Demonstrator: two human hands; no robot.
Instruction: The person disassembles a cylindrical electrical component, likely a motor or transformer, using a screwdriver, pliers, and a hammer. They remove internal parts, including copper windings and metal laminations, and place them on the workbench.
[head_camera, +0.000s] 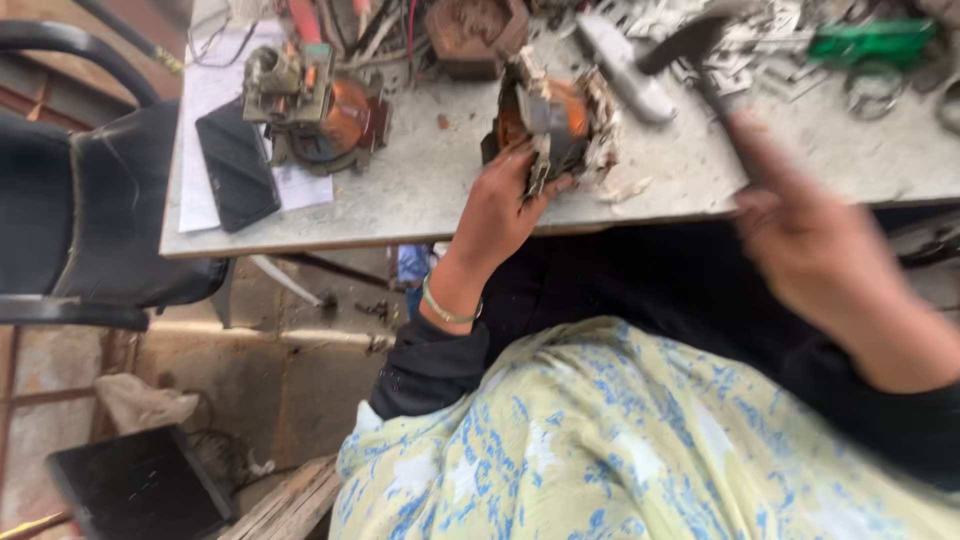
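Your left hand (500, 205) grips the near side of a worn coil assembly (553, 122) with orange copper windings, fingers curled against its frame; it sits near the front edge of the tabletop (420, 190), just above centre frame. Your right hand (815, 255), at right of frame and blurred, is closed around the handle of a hammer (690, 50), whose dark head sits raised at upper right, above and to the right of the coil assembly. A pale green bangle (445, 305) circles your left wrist.

A second coil assembly (315, 105) stands at upper left on the tabletop, well apart from the first. A black phone (237, 165) lies on white paper (215, 90) beside it. A black chair (90, 200) fills the left edge of frame. Green-handled pliers (870, 45) lie among metal scraps at upper right.
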